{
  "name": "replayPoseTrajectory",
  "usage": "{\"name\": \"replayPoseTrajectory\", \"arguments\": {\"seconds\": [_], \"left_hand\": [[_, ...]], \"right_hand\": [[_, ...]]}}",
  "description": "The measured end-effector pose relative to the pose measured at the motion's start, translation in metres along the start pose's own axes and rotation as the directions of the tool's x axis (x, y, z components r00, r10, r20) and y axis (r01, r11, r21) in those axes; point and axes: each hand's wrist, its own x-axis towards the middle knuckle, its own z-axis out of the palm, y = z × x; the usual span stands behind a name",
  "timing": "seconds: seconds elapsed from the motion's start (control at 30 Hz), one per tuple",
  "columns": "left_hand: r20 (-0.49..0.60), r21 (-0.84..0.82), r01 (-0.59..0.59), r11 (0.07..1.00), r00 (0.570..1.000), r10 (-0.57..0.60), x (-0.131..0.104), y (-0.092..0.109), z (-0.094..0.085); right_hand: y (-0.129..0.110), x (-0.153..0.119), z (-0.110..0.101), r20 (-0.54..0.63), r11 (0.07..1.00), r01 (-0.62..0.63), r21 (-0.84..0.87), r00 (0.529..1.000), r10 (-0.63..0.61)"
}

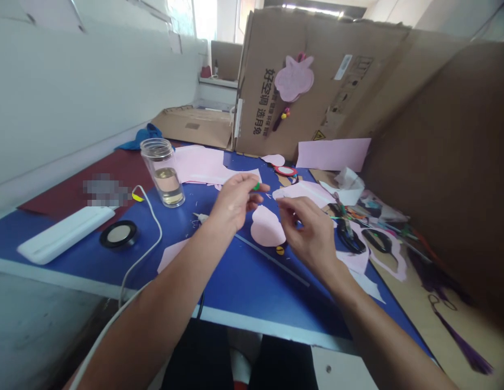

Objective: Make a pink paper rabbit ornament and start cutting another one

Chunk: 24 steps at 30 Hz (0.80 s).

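Green piece [256, 186], perhaps a bead, pink cutout [267, 227] near

Blue table [252, 295] with a pale front edge. Carries, at far left, a white oblong case [67, 233] and, near its right end, a round black object [118, 234] with a pale centre. Holds farther back an upright, open-topped glass jar [165, 176], partly filled with pale yellow liquid, and large pink sheets [199, 162] to its right. Bears, at centre, a rounded pink cut-out [267, 227], a small yellow piece [280, 251] by its lower edge, and a narrow pale strip [276, 262] slanting toward the front right.
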Motion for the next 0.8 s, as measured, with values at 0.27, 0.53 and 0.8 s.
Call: {"name": "replayPoseTrajectory", "arguments": {"seconds": [0.27,0.53,0.8], "left_hand": [[-0.182,0.082,-0.223,0.971,0.955,0.234,-0.055,0.015,-0.081],[-0.370,-0.003,-0.031,1.000,0.929,0.027,-0.108,-0.034,-0.137],[-0.412,-0.128,-0.030,0.991,0.911,-0.025,-0.120,-0.037,-0.134]], "right_hand": [[-0.064,-0.016,0.044,0.603,0.916,-0.343,0.210,0.783,0.154],[-0.092,0.008,0.074,0.772,0.904,-0.369,0.217,0.632,0.072],[-0.105,-0.002,0.082,0.699,0.880,-0.460,0.119,0.668,0.254]]}}
